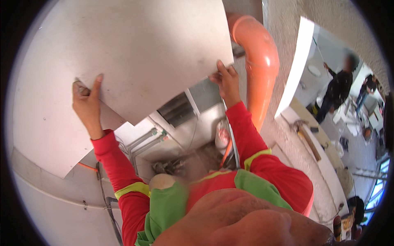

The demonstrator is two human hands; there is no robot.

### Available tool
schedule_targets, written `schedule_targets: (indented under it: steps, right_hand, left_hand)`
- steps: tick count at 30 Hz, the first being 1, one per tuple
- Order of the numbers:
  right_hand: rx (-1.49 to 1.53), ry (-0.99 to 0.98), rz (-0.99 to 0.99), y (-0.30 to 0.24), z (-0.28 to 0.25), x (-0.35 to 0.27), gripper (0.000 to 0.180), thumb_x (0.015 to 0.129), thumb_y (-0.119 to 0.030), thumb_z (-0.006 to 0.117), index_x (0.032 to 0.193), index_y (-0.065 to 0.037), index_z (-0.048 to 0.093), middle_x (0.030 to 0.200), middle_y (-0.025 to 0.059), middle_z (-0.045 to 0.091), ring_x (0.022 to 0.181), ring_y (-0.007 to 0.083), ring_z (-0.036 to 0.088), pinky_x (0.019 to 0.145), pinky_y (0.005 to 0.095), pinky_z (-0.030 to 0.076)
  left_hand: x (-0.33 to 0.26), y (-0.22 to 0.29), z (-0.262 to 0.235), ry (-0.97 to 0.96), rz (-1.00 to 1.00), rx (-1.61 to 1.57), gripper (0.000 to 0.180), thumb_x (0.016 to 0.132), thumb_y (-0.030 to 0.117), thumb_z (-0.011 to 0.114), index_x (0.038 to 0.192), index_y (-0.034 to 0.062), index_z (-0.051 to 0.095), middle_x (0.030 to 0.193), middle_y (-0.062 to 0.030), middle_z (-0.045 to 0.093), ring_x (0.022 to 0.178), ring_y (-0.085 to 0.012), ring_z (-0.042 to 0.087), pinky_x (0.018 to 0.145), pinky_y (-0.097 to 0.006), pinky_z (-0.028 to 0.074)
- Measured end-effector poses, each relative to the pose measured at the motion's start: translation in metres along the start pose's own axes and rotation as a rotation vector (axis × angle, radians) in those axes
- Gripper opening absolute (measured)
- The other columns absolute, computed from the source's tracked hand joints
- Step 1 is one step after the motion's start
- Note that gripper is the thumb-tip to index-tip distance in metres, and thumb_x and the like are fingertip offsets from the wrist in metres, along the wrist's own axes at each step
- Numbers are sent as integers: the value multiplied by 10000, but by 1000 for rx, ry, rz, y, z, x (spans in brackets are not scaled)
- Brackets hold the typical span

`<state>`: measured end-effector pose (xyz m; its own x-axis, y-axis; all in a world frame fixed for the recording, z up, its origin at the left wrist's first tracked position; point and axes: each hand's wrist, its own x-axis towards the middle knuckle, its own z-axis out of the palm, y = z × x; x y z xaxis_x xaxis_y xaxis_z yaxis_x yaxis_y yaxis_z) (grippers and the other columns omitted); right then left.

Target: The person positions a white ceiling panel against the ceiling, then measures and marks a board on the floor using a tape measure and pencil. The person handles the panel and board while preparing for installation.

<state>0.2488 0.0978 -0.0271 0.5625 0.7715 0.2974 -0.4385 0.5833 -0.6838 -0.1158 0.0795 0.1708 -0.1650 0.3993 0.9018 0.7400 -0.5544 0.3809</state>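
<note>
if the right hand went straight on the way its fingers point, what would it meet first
Probably the white panel: the right hand already grips its edge near a corner, though depth is unclear.

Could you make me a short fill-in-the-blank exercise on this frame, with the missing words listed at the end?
1. The left hand and right hand hold a pale board; the hand nearer the curved pipe is the ____ one.
2. That curved pipe is coloured ____.
3. The left sleeve is mainly ____.
4. The cloth by the person's neck is ____.

Missing words: right; orange; red; green.
</note>
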Motion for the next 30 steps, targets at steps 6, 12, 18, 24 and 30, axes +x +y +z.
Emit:
schedule_targets:
  steps: [6,12,18,24,30]
  right_hand:
    - [102,69,83,0,21,-9,454,946,-354,748,1184,-5,581,921,82,679,731,173,680,655,269,595]
    - [88,-54,93,4,15,-12,418,1010,-350,660,1204,18,623,1025,102,699,835,174,682,717,286,592]
    - [-81,-74,-2,17,-3,3,360,1018,-336,651,1139,2,649,1044,74,687,839,171,660,727,316,578]
    - [-118,-55,26,9,-9,5,346,1024,-345,644,1123,-14,652,1020,63,687,783,147,650,667,249,565]
    - [15,-64,36,-7,8,-1,315,1028,-343,640,1106,-39,669,954,25,684,753,115,639,643,207,549]
  left_hand:
    - [21,-1,-10,-133,47,188,545,826,422,861,733,55,468,543,7,468,513,-78,416,552,-204,385]
    - [29,2,-17,-195,211,344,522,845,442,836,742,41,519,539,-20,513,493,-110,472,525,-255,415]
    - [35,11,-5,-12,326,271,491,805,372,882,749,33,531,518,-21,453,483,-124,341,466,-270,344]
    - [22,12,8,80,218,97,491,789,311,904,761,41,495,507,-16,434,478,-124,334,460,-252,331]
    - [16,5,3,34,172,95,493,814,259,889,742,60,445,516,13,375,504,-90,275,467,-222,268]
